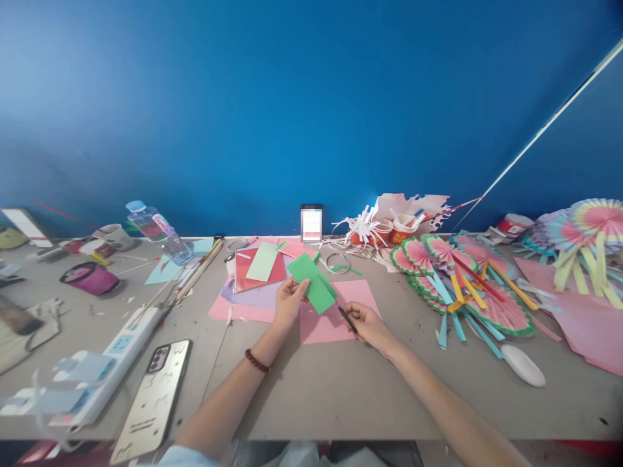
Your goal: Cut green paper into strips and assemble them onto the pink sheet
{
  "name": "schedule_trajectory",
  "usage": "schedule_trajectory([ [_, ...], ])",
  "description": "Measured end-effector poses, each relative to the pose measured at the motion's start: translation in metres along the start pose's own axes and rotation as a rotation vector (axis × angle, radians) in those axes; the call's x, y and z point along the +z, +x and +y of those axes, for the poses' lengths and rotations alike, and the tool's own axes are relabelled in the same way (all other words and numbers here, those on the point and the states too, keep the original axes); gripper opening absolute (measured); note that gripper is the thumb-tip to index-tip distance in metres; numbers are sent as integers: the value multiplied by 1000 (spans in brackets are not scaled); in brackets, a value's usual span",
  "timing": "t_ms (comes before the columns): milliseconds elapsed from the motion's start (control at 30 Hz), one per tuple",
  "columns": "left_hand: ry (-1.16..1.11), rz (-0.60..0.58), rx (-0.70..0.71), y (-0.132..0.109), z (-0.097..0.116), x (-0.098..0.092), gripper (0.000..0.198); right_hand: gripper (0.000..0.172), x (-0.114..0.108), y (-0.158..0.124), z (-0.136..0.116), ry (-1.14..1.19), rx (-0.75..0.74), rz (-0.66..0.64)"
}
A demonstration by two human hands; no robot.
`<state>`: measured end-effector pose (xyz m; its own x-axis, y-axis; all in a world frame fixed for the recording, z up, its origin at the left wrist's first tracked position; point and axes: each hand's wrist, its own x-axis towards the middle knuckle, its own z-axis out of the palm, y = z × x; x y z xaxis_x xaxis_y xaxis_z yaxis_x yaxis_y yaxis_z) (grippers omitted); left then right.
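A green sheet of paper (314,285) is pinched by my left hand (291,298) at its left edge, thumb on top. My right hand (367,322) is closed around the dark handles of a pair of scissors (347,319). The scissors point up and left, and their tip meets the green paper's lower right edge, where the blades are hard to see. Beneath both hands a pink sheet (363,298) lies flat on the table. A red sheet (243,272) with a pale green strip (263,261) on it lies beyond my left hand.
Paper fans (467,279) with coloured strips spread at the right, beside a white computer mouse (523,365). A phone (153,399) and a power strip (114,357) lie at the left, with a tilted bottle (158,230) behind. A lit phone (311,224) leans on the blue wall.
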<state>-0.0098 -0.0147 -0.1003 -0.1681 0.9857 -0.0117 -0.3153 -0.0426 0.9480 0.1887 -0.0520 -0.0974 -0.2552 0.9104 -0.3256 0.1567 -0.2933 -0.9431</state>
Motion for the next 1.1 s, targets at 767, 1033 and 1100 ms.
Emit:
schedule_trajectory([
  [767,-24,7,-12,-1,3,2,43,39,-1,2,2,-3,-13,15],
  [1033,-20,7,-24,2,0,0,46,34,-1,1,6,-45,-25,-5],
  [1100,-16,7,-19,2,1,0,47,33,0,-1,3,-45,-20,0],
])
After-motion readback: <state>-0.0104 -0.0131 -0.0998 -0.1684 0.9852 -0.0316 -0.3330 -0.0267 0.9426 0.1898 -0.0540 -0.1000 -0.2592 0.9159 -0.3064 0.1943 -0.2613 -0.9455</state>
